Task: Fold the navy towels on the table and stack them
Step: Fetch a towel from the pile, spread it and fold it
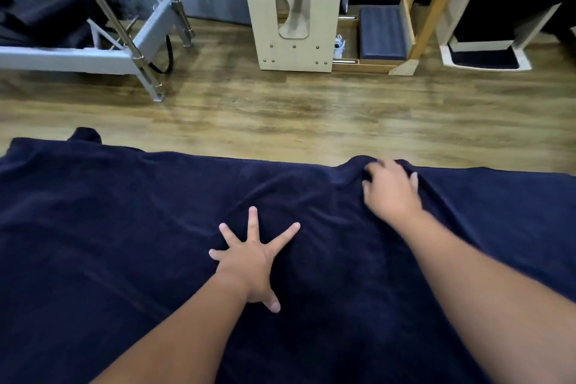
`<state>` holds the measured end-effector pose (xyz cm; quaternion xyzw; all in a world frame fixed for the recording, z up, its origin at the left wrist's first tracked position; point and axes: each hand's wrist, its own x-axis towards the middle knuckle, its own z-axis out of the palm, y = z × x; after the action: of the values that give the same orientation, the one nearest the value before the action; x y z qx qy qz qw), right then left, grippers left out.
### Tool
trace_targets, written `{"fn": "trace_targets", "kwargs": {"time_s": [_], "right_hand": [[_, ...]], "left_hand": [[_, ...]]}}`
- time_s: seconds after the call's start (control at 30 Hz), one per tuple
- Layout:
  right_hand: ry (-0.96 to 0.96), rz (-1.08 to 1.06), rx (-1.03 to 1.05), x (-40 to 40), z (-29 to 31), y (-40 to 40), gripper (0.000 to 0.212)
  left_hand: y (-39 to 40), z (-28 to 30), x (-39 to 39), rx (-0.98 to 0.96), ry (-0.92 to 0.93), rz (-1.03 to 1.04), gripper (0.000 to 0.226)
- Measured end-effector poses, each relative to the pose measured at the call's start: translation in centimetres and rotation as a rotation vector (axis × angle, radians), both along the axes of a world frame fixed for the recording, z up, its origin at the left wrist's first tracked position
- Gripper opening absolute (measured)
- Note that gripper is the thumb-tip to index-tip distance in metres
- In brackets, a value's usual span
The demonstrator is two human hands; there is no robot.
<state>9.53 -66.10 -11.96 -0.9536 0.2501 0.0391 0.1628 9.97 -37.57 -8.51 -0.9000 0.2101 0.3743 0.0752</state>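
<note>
1. A large navy terry-cloth towel (124, 243) lies spread out across the table, covering it from the near edge to the far edge; the table surface itself is hidden under the cloth.
2. The left hand (249, 262) lies flat on the towel, palm down, fingers straight and splayed wide apart, gripping nothing.
3. The right hand (391, 190) is ahead of the left hand and to its right, at the towel's far edge. Its fingers are curled into the cloth and the fabric bunches up into a small ridge under them, so it is grasping the towel's far hem. The hand is slightly blurred.
4. Creases run through the cloth from the right hand back toward the left hand.
5. Far to the left of the left hand, a corner of the towel (87, 134) pokes up at the far edge.
6. Beyond both hands is a wood-grain plank floor (280, 109). Past it stand a pale wooden box-shaped unit with a rounded cutout (293, 53), a grey metal-framed exercise bed (93, 56) on the left, and a light wooden ladder frame (433, 9) on the right.
</note>
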Motion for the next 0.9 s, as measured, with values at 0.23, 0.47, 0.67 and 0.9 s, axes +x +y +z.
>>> {"fn": "trace_targets", "kwargs": {"time_s": [0.23, 0.47, 0.67, 0.9], "right_hand": [[0.158, 0.042, 0.026, -11.4, 0.3, 3.1, 0.052], [0.17, -0.177, 0.068, -18.6, 1.6, -4.3, 0.054], [0.336, -0.327, 0.144, -21.3, 1.3, -12.4, 0.07], [0.3, -0.276, 0.152, -20.6, 0.4, -20.5, 0.076]], "left_hand": [[-1.3, 0.7, -0.6, 0.121, -0.031, -0.036, 0.149], [-9.8, -0.2, -8.1, -0.248, -0.085, -0.344, 0.1], [-19.3, -2.1, -13.9, -0.157, -0.08, -0.389, 0.125], [-28.4, -2.7, -12.7, -0.195, -0.221, -0.212, 0.103]]}}
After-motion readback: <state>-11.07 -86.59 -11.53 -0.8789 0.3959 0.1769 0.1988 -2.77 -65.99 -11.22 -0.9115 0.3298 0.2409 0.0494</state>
